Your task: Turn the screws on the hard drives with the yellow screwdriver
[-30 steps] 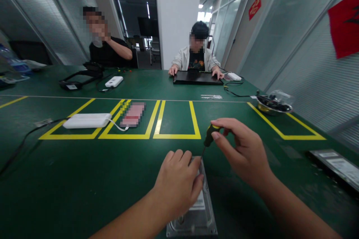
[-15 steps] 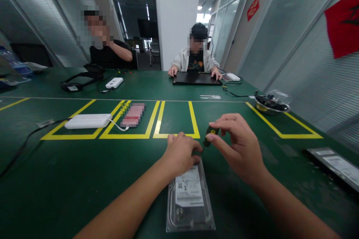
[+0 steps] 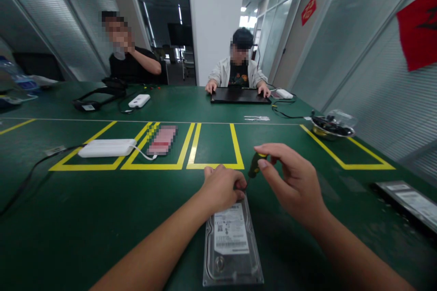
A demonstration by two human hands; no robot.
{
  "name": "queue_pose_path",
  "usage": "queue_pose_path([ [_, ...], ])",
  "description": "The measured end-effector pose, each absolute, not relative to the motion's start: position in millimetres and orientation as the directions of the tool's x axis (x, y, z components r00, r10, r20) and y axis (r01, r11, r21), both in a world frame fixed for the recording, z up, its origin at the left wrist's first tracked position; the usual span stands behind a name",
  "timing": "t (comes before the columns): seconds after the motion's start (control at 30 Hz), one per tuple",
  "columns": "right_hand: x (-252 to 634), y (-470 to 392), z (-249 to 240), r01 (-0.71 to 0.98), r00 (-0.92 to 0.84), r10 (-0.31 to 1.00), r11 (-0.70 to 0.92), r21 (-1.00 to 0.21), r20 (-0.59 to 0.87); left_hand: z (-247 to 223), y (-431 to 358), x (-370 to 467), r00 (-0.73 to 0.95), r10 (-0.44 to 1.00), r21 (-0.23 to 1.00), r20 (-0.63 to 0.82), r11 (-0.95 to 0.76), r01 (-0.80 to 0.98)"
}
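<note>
Hard drive (image 3: 234,266) is lying at bottom centre; the left hand (image 3: 221,187) is resting curled over its far end, probably steadying it, grip unclear; the right hand (image 3: 295,181) is pinching a screwdriver (image 3: 255,166), seemingly for control.

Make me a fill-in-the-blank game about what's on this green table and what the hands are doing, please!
1. The right hand holds a tool called a ____.
2. The left hand touches the hard drive at its ____ end, not its near end.
3. The tape that makes boxes on the table is ____.
4. Seen by the camera, the white block lies to the ____ of the pink thing.

Missing words: screwdriver; far; yellow; left.
</note>
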State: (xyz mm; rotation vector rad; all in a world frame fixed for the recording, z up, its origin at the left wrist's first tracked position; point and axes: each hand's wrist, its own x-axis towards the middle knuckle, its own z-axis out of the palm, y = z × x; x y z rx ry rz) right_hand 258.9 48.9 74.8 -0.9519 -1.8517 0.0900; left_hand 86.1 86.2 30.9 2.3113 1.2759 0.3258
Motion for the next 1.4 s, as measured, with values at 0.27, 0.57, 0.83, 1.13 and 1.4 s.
queue_pose_path([
  [0.27, 258.9, 47.6, 76.2, 0.577, -0.182, 0.640, 0.684, -0.446, 0.746, 29.6, 85.2, 85.8, 0.532, 0.846, 0.518, -0.029, -0.442, 0.732],
  [0.57, 258.8, 47.1, 76.2, 0.580, -0.185, 0.631, 0.689, -0.434, 0.754, 31.6, 85.8, 86.7, 0.532, 0.845, 0.513, -0.053, -0.434, 0.740],
  [0.83, 258.5, 47.9, 73.3, 0.581, -0.186, 0.634, 0.687, -0.437, 0.750, 31.7, 85.6, 86.9, 0.534, 0.844, 0.513, -0.051, -0.436, 0.739],
  [1.13, 259.3, 46.9, 74.4, 0.594, -0.167, 0.632, 0.677, -0.435, 0.757, 33.7, 85.0, 87.8, 0.534, 0.844, 0.509, -0.057, -0.435, 0.743],
  [1.4, 258.7, 46.1, 76.1, 0.581, -0.178, 0.648, 0.676, -0.453, 0.740, 36.2, 84.2, 87.7, 0.537, 0.841, 0.498, -0.062, -0.440, 0.747],
])
